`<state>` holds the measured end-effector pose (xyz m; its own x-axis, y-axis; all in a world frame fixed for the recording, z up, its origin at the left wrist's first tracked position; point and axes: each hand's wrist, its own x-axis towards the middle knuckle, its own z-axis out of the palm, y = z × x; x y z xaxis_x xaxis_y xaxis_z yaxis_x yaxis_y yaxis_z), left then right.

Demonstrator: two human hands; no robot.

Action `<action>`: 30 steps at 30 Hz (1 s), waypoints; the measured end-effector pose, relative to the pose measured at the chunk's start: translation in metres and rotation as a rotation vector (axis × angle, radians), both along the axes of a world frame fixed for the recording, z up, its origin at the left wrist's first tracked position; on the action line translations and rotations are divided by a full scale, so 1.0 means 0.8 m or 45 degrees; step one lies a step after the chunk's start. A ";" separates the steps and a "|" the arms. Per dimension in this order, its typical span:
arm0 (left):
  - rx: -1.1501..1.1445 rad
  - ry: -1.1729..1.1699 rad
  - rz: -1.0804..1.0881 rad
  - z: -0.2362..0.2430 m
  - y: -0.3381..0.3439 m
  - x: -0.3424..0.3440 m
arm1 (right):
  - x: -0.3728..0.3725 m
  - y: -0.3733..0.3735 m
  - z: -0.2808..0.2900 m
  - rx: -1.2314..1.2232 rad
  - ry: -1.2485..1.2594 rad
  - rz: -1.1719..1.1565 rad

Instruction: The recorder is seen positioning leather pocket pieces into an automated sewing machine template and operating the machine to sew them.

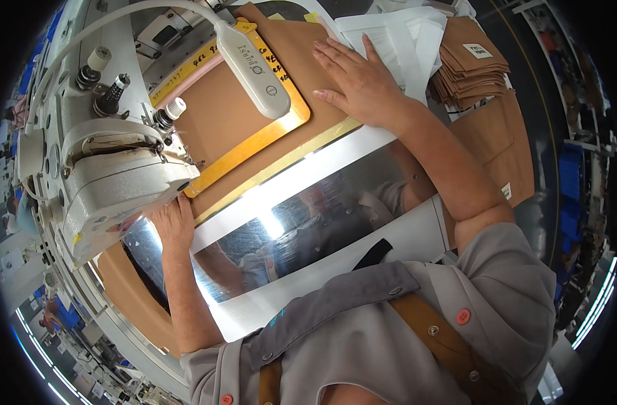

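A brown fabric piece (264, 145) lies on the sewing machine's bed under a yellow template frame (237, 150) with handwritten marks. My right hand (362, 84) rests flat on the far right part of the fabric, fingers stretched out and thumb apart, holding nothing. At the near left corner of the frame, my left hand (175, 221) lies with its fingers extended at the fabric's edge. The white sewing machine head (123, 192) hangs close beside it and hides part of that hand. A yellowish strip (275, 169) runs along the fabric's near edge.
A white lamp (254, 71) on a curved arm hangs over the frame. Shiny metal plate (308, 216) lies nearest me. At right are stacked brown pieces (467, 64) with labels, more brown fabric (501, 148) and white sheets (396, 47). Brown fabric (129, 290) hangs at lower left.
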<state>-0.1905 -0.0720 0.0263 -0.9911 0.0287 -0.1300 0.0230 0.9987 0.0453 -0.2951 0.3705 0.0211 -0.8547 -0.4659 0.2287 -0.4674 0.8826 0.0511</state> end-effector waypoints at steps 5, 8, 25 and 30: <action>-0.003 0.098 -0.109 -0.013 -0.016 0.009 | -0.041 0.002 0.004 -0.298 0.111 -0.020; 0.061 0.137 -0.034 -0.006 0.002 0.008 | -0.074 0.003 0.010 -0.361 0.125 -0.188; 0.236 0.419 0.129 -0.006 0.027 0.067 | -0.038 0.012 0.017 -0.941 0.034 -0.020; 0.277 0.489 -0.005 0.007 0.034 0.109 | 0.070 0.013 0.025 -0.480 -0.053 0.103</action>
